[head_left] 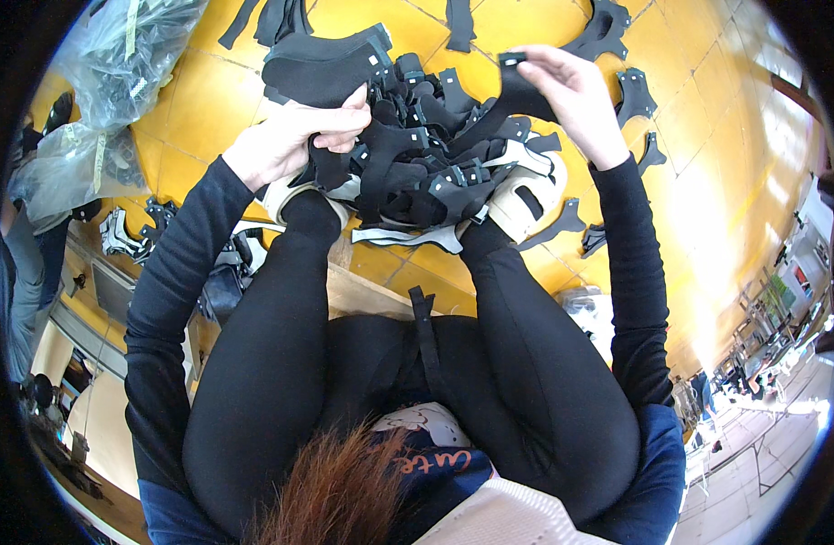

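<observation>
A: What's your L hand [303, 134] got?
B: Thumb & fingers grip a blk stack [315, 74]: matte, curved, flared end, sm. pale square tags. It's just above the pile [406, 173], L side.
A: R hand [570, 93]?
B: You're pinching a blk strip [523, 98] by its pale-marked end, pile's R side. Pile's blk pcs, on yellow floor [208, 98] btwn your pale shoes [508, 214].

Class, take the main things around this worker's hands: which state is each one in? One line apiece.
Left hand: closed on the black curved bundle.
Black curved bundle: layered, held raised.
Right hand: pinching the black strip.
Black strip: held by its upper end; lower end unclear against the pile.
Pile of black pieces: loosely heaped, overlapping.
Right shoe: worn.
Upper-left plastic bag: dark contents inside.
</observation>
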The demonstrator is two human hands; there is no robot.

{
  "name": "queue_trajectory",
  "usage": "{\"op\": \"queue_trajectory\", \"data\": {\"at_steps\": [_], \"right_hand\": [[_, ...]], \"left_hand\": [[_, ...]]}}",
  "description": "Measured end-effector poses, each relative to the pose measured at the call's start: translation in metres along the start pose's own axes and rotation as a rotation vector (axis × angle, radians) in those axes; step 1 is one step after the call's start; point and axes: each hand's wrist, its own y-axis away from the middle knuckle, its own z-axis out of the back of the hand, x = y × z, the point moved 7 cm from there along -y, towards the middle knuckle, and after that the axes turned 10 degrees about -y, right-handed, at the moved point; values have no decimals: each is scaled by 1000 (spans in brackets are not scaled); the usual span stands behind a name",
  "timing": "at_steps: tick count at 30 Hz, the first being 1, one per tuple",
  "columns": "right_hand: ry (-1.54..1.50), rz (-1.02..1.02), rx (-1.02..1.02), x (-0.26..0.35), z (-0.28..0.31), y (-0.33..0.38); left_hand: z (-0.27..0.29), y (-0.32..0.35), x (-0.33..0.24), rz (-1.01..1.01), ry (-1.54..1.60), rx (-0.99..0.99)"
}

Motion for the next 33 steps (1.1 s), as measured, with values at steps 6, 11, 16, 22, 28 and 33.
{"op": "queue_trajectory", "data": {"at_steps": [6,11,16,22,28,33], "right_hand": [[-269,-39,-324,16,74,26],[-366,-274,2,34,64,62],[-353,-339,382,8,-18,73],[223,-244,248,-76,-60,76],[16,-22,75,-43,-57,49],[86,64,237,-5,-98,30]], "left_hand": [[13,0,6,64,-145,-107],[11,-1,1,30,-225,-129],[12,-7,2,75,-327,-196],[19,-8,3,68,-330,-217],[25,-7,8,51,-310,-248],[24,-7,12,103,-328,-264]]}}
